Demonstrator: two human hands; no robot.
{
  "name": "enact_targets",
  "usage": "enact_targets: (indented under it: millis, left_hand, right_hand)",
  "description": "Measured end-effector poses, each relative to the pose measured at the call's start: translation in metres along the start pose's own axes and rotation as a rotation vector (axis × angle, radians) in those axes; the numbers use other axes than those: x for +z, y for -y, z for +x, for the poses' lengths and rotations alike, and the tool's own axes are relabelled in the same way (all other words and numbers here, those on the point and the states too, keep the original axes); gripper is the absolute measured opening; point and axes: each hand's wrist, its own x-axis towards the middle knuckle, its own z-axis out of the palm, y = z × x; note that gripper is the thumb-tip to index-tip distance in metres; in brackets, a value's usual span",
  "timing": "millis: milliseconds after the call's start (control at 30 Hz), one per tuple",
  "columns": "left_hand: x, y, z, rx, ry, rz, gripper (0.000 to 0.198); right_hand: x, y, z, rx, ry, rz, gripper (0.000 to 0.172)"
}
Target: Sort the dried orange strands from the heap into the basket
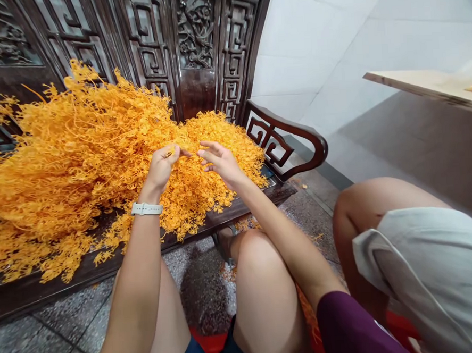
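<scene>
Both our hands hung over the orange strands (pixel 98 153), heaped from the left edge to the centre of the frame.
Our left hand (pixel 160 168) pinched a small orange piece (pixel 171 151) near mid-frame; our right hand (pixel 222 165), just right of it, had its fingers parted, with nothing visible between them. We judged the strands light, springy and easily snapped, best taken gently by one end.

A narrow gap parts the left hand (pixel 162 167) from the right hand (pixel 224 165). Heaped orange sprigs (pixel 90 153) crowd the bench (pixel 218 219) beneath; the carved backrest (pixel 199 91) bars the far side, the armrest (pixel 319 147) the right end. Open air lies over both.
</scene>
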Motion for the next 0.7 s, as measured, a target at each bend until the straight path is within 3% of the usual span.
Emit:
enact_targets:
  millis: [67,167,267,500,700]
  left_hand:
    - [0.005,0.002,0.000,-0.031,0.030,-0.011,0.035]
    - [0.010,0.002,0.000,-0.063,0.056,-0.025,0.036]
    - [0.011,0.000,0.000,-0.057,0.086,0.022,0.041]
    - [0.012,0.002,0.000,-0.026,0.134,0.099,0.047]
    - [0.015,-0.001,-0.001,0.030,0.146,0.126,0.039]
  right_hand:
    - [0.004,-0.004,0.002,-0.061,0.031,-0.064,0.045]
    - [0.005,-0.011,0.006,-0.143,0.068,-0.124,0.031]
    - [0.004,-0.014,0.009,-0.195,0.027,-0.132,0.025]
    - [0.002,-0.009,0.007,-0.177,0.026,-0.087,0.021]
    - [0.003,-0.008,0.004,-0.105,0.078,-0.068,0.026]
